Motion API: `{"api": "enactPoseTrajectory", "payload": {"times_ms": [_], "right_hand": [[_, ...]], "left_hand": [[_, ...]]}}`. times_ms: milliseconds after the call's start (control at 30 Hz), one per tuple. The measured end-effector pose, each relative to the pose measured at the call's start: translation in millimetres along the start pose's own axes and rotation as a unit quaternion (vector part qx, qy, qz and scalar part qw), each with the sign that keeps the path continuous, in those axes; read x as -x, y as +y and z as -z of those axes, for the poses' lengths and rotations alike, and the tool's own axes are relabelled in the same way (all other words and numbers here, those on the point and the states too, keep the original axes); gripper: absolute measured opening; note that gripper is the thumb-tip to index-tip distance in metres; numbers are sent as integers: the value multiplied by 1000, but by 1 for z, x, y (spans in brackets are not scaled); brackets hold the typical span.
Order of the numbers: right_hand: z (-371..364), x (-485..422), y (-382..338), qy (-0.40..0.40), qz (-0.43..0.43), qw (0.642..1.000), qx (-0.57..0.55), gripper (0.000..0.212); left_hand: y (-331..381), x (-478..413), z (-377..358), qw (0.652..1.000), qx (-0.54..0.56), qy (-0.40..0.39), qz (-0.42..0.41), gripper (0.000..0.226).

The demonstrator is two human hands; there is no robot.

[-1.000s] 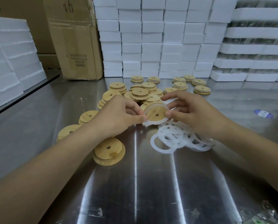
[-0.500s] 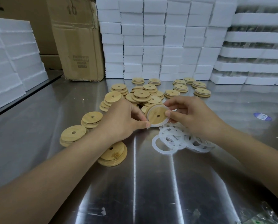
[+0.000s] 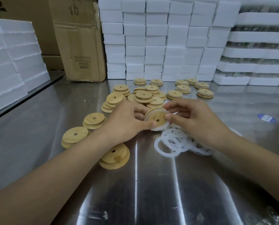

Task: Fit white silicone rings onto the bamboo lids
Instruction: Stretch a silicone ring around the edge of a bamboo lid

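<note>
Between left hand [image 3: 125, 120] and right hand [image 3: 195, 120]: ringed bamboo lid [image 3: 156, 118].

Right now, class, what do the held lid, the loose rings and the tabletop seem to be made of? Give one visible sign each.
Held lid: likely bamboo, matt; pale tan with faint grain streaks.
Loose rings: probably silicone, frosted translucent white; they lie limp and overlapped.
Tabletop: seemingly stainless steel, brushed; it shows streaky, mirror-like reflections.
</note>
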State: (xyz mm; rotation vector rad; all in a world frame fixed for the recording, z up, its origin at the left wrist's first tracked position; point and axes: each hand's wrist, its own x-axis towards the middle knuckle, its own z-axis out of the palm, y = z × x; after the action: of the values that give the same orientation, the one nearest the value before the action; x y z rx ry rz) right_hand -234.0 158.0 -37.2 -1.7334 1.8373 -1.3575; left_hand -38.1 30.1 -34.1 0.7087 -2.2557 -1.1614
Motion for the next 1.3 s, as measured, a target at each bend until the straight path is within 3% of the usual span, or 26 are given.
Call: {"api": "enactPoseTrajectory", "payload": {"times_ms": [100,267,433,800,967,1067,1167,1233,1300], "right_hand": [[-1,1,-2,42,-10,999,27,5],[9,-1,-5,10,20,996,87,17],[20,-5,-6,-24,25,999,33,16],[16,-1,-6,-30,-21,999,-37,14],[19,-1,-9,-55,-43,992,-102,7],[12,5,-7,-95,-49,994,-33,7],[6,6,-11,-78,-37,996,-16,9],[10,4,-18,-27,-22,999,-20,10],[14,4,-23,16,-3,999,-36,16]], "left_hand": [[0,-1,-1,999,43,18,0,17],[3,-1,0,992,122,28,24,22],[8,3,-3,978,204,37,35,21],[7,5,-3,968,246,31,34,23],[7,1,2,931,355,46,74,34],[9,-5,28,878,460,110,75,42],[11,-5,55,860,486,153,32,41],[13,-3,51,882,455,126,18,37],[14,-1,35,925,367,101,1,40]]}}
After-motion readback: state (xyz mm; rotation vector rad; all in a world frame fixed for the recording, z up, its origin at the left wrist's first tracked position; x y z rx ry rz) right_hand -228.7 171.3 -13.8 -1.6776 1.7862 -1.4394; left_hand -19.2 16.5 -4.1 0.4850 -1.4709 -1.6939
